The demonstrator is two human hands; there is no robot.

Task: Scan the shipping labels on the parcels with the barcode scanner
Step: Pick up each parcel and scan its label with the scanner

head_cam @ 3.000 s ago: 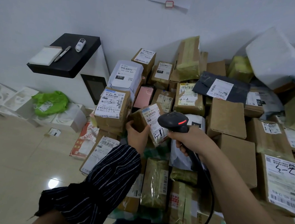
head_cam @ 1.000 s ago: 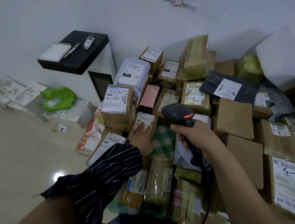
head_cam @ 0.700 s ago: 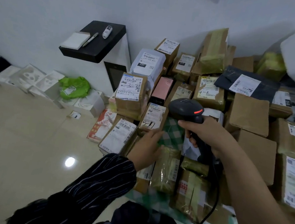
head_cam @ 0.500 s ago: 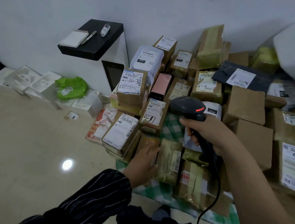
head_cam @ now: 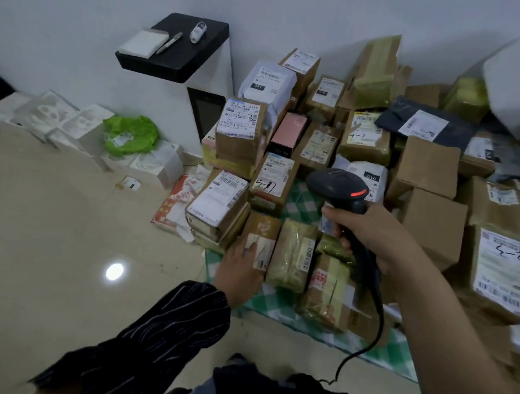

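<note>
A big heap of labelled parcels lies against the wall on a green checked cloth (head_cam: 297, 201). My right hand (head_cam: 377, 237) grips the handle of the black barcode scanner (head_cam: 336, 184), whose head with its red light points left over the heap. My left hand (head_cam: 240, 270) rests on the lower left edge of a small brown parcel (head_cam: 264, 228) at the front of the heap, fingers fairly straight. Just behind it stands the parcel marked "5-1" (head_cam: 272, 182), and to its left a box with a large white label (head_cam: 221, 203).
The scanner's black cable (head_cam: 378, 315) hangs down to the floor near my feet. A black shelf (head_cam: 177, 50) with a pad and pen juts from the wall at the left. A green bag (head_cam: 130, 133) and white boxes (head_cam: 41, 111) lie on the tiled floor.
My left hand let go of the "5-1" parcel, which now stands in the heap, and moved down to the small brown parcel in front. The scanner stayed in my right hand.
</note>
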